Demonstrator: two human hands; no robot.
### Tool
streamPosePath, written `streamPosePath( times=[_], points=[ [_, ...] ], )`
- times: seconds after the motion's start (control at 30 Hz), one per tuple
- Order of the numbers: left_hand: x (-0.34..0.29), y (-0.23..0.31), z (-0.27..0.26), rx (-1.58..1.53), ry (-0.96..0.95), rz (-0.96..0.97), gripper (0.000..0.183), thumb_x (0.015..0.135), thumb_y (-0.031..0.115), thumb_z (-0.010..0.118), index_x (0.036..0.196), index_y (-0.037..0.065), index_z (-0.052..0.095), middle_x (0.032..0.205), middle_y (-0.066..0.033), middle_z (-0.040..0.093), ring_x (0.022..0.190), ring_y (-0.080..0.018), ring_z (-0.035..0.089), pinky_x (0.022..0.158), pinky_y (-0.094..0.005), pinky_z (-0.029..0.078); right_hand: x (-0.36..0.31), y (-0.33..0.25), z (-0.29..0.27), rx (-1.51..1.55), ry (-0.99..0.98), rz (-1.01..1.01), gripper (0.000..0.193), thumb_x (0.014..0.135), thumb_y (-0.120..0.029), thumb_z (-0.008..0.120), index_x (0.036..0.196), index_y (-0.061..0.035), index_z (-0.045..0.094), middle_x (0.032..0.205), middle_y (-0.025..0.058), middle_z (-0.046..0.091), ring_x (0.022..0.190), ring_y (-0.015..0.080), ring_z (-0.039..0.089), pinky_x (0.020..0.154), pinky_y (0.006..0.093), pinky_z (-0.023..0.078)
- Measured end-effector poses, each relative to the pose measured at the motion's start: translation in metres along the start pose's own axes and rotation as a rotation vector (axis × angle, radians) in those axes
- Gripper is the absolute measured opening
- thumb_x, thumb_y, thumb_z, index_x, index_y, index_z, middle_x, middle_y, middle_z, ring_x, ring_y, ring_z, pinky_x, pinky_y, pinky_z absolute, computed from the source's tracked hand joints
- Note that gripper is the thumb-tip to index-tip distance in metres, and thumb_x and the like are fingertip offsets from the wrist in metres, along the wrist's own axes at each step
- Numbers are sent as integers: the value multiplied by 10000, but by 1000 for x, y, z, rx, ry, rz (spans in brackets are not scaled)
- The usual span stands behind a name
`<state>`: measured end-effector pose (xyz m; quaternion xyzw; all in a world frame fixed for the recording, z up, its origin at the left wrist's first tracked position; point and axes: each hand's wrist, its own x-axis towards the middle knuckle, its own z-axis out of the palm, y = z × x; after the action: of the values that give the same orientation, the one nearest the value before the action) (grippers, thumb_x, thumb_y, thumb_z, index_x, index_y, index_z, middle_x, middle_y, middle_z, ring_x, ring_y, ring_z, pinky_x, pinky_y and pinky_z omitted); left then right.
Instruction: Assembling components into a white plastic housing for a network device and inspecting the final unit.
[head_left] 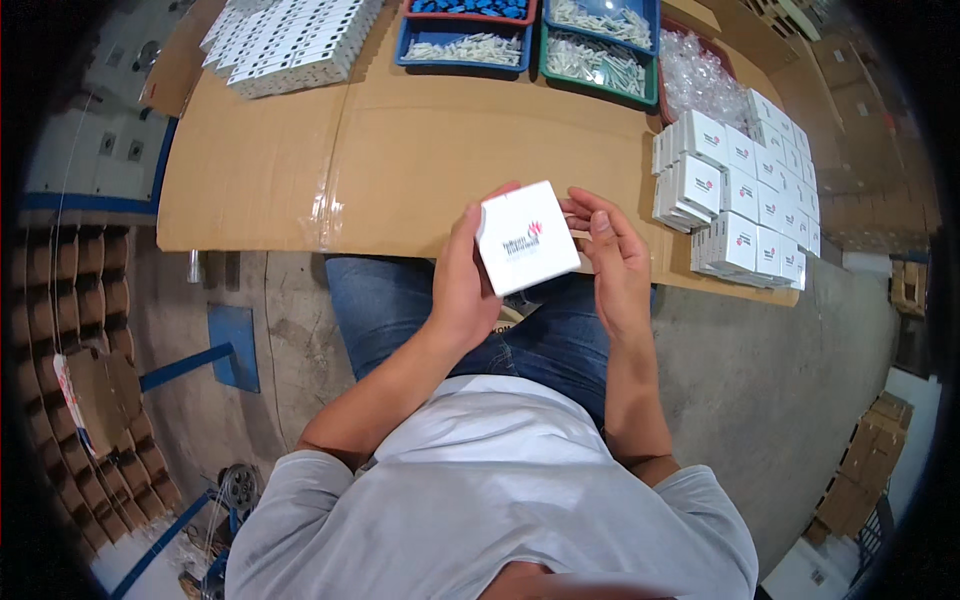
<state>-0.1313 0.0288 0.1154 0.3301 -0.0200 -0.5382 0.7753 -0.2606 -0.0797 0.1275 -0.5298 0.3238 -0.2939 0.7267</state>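
Note:
A small white square box [522, 258] with a printed logo on its upper face is held over my lap, in front of the table's near edge. My left hand [465, 270] grips it from the left, with the fingers partly hidden behind it. Just beyond the box's right edge is my right hand [618, 268], its fingers loosely curled and apart, with nothing visible in them. Its fingertips come close to the box's upper right side; whether they touch it I cannot tell.
The table is covered with cardboard [420, 150]. Stacked white boxes [742, 190] stand at its right, beside a bin of clear plastic bags [690, 75]. Farther back are a blue tray of white pieces [465, 52], a green tray [595, 70] and rows of white units [295, 50].

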Motion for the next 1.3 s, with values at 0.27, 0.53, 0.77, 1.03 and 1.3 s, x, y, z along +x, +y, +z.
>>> streamPosePath(
  times=[0.27,0.53,0.77,1.03,1.3],
  points=[
    [27,13,-24,-39,182,-186,477,1041,443,464,1303,58,569,1195,-132,684,1084,-292,688,913,-468,580,-7,17,16,-55,-122,-111,520,974,-5,588,1480,-14,472,1480,143,530,1308,210,547,1050,342,477],
    [13,35,-16,-22,55,-358,485,1040,433,516,1339,54,567,1259,-153,658,1128,-301,672,942,-480,582,0,-5,5,-725,-275,-622,536,748,110,631,1260,-41,670,1368,143,634,1408,353,479,1126,423,419],
    [3,32,-13,473,131,294,425,1104,369,395,1220,28,621,1108,-95,663,1040,-181,641,929,-331,509,-3,-17,18,-476,-216,-485,390,813,113,640,1181,-8,690,1154,136,710,1121,283,675,975,376,530],
    [11,41,-4,544,48,917,490,1112,330,296,765,43,489,750,-79,518,689,-171,523,676,-327,457,-14,-6,47,-356,-192,-547,355,822,109,697,1164,15,688,1127,140,712,1047,228,694,885,323,555],
    [16,41,7,336,108,994,518,1093,345,266,719,49,467,708,-70,504,622,-139,472,606,-290,388,-19,-1,58,-382,-180,-612,377,801,68,734,1172,11,692,1136,157,709,1044,269,693,917,332,532]
  ],
)
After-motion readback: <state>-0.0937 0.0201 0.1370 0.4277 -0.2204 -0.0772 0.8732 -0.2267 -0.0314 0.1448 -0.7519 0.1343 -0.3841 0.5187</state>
